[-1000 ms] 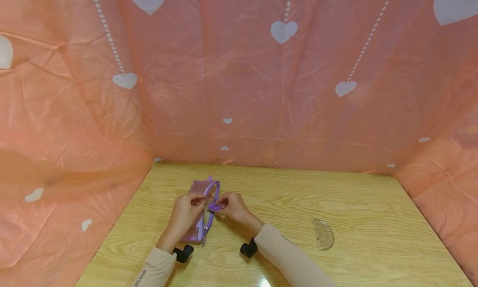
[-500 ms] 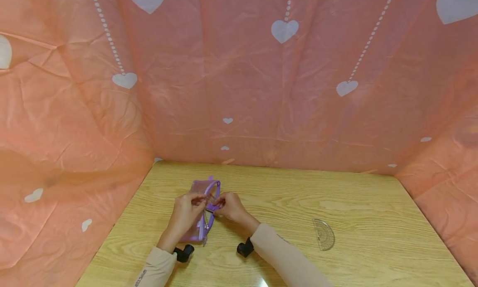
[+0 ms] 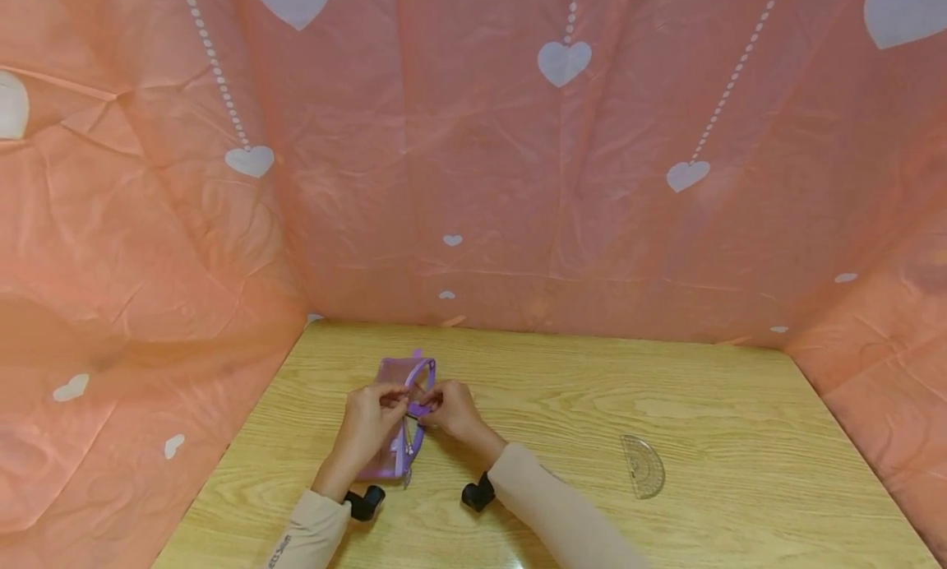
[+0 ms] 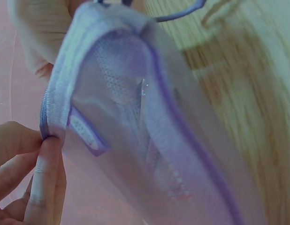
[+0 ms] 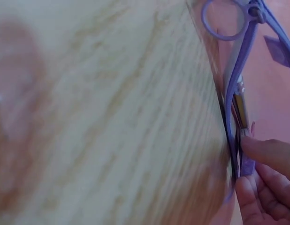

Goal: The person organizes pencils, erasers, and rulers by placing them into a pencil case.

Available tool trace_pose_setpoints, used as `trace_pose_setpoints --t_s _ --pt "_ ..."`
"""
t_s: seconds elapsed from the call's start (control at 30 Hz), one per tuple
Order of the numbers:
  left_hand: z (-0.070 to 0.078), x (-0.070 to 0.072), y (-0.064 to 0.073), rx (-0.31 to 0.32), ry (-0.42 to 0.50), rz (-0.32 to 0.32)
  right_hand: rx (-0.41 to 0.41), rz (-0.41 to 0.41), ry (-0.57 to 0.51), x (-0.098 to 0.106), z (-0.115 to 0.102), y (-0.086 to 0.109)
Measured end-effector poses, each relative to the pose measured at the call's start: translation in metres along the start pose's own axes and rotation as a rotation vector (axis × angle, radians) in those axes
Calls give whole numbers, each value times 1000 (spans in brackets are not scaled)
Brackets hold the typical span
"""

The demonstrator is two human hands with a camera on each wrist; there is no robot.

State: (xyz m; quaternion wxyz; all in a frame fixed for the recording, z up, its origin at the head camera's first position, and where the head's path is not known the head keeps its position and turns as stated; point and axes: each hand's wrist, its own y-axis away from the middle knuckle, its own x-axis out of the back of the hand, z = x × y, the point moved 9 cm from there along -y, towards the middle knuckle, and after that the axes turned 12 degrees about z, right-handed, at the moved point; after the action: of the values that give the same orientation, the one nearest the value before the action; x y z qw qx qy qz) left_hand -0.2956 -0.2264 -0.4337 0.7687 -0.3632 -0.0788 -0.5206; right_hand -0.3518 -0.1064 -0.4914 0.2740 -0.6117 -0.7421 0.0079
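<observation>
A purple mesh pencil case (image 3: 395, 372) lies on the table with its zipped mouth open to the right. My left hand (image 3: 367, 417) pinches the near rim of that mouth, and in the left wrist view the fingertips (image 4: 50, 154) press on the zip edge. At the opening, my right hand (image 3: 456, 413) pinches a small flat purple object (image 5: 248, 165) between thumb and fingers. Its kind is not clear. A thin yellowish stick (image 5: 240, 105) with a silver end shows inside the case, and a ring pull (image 5: 225, 21) hangs from the zip.
A clear protractor (image 3: 644, 467) lies on the wood-grain table (image 3: 740, 437) to the right. Orange cloth (image 3: 503, 182) with white hearts hangs behind and at both sides. Black wrist mounts (image 3: 364, 503) sit under both wrists.
My right hand has moved slightly left, carrying the purple object deeper into the case's mouth. The left hand holds its place at the rim.
</observation>
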Motion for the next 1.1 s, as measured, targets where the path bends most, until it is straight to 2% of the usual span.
trace_pose_setpoints --t_s 0.57,0.77,1.1 --pt "-1 4 0 -19 -10 22 -10 79 -24 -4 -8 2" --pt "0 4 0 -17 -6 18 -29 77 -33 -7 -7 2" --pt "-1 7 -4 -11 -24 27 6 53 3 -7 -6 1"
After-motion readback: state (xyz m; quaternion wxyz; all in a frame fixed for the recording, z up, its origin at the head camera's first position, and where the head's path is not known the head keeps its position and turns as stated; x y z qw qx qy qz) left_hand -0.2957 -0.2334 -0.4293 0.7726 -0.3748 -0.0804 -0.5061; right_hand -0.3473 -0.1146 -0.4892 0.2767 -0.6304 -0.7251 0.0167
